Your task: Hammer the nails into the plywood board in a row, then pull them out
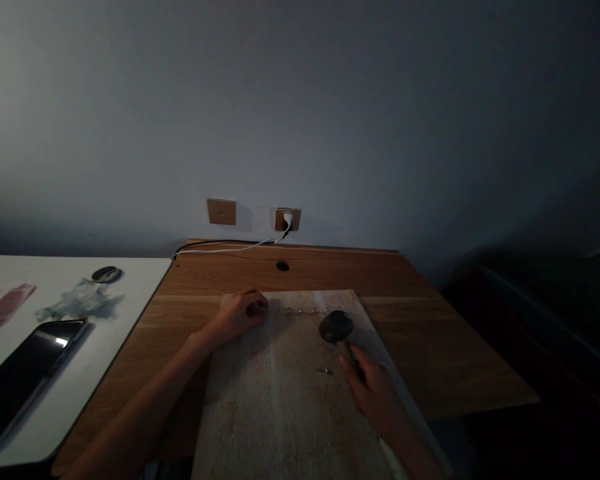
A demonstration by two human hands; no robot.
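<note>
My right hand point(375, 390) is wrapped round the handle of a mallet with a dark rounded head point(336, 327). That head hovers over or rests near the right end of a row of several small nails or screws point(301, 311); which, I cannot tell. The row stands along the far part of a pale worn wooden board point(280, 400). Resting at the board's far left corner, my left hand point(244, 310) has its fingers curled together, and anything in them is hidden. A loose nail or screw point(325, 371) lies on the board left of my right hand.
The board lies on a brown wooden desk point(430, 327) against the wall. On a white table point(105, 373) at left are a phone point(30, 373), a crumpled clear plastic bag point(83, 300), a dark round item point(107, 274) and a red-and-white packet point(3, 307). Cables point(225, 250) run to a wall socket point(287, 219).
</note>
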